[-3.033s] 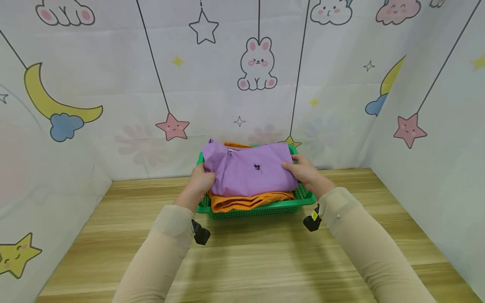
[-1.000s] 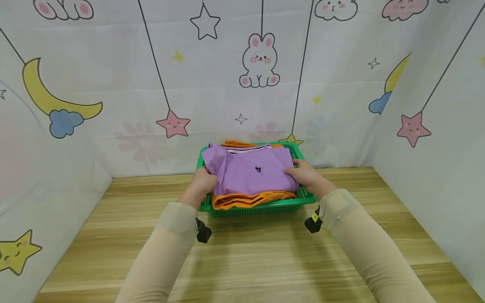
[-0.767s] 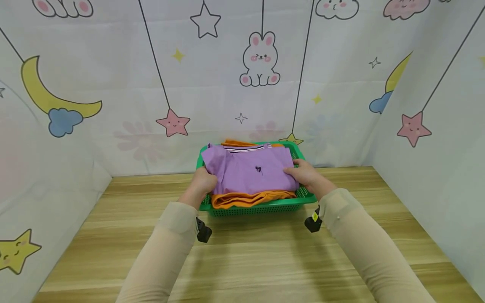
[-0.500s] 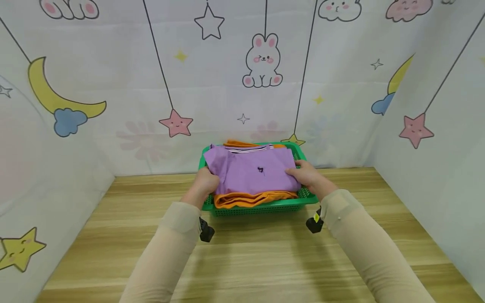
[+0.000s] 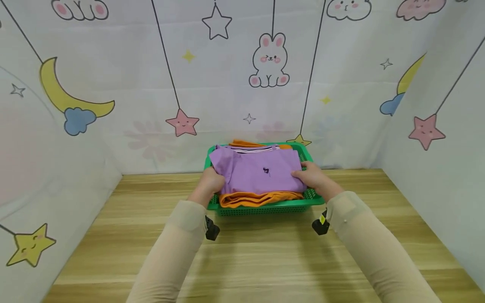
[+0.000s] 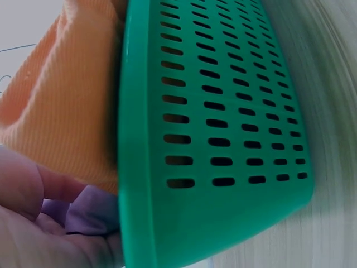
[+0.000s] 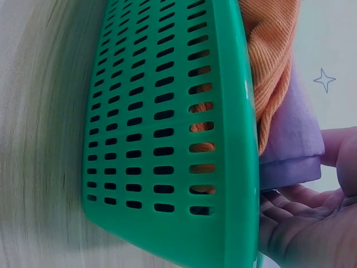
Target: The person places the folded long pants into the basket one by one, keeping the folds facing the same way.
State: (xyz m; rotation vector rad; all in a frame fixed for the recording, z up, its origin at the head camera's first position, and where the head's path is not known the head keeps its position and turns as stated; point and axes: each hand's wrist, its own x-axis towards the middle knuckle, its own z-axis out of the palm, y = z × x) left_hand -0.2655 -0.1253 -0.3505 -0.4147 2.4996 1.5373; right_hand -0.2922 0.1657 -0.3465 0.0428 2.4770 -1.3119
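Observation:
A folded purple shirt (image 5: 257, 174) with a small black mark lies on top of folded orange ribbed clothing (image 5: 261, 198) in a green plastic basket (image 5: 265, 209). At the shirt's left end, my left hand (image 5: 211, 182) pinches the cloth, thumb uppermost. My right hand (image 5: 313, 176) holds the right end, its thumb on top and its fingers under the fold. The right wrist view shows the purple edge (image 7: 293, 167) between that thumb and the fingers. In the left wrist view, the left hand (image 6: 33, 223) grips purple cloth beside the basket rim, partly hidden.
The basket stands on a wood-grain table (image 5: 261, 261), close to the patterned back wall cloth (image 5: 227, 92). Side walls rise at left and right. A black-and-white striped edge (image 5: 255, 149) and more orange cloth (image 5: 242, 143) show behind the shirt.
Since three seconds ago, the shirt's back edge has come down into the basket, and the striped edge shows more. Both hands keep their hold; lately the whole view has shifted slightly.

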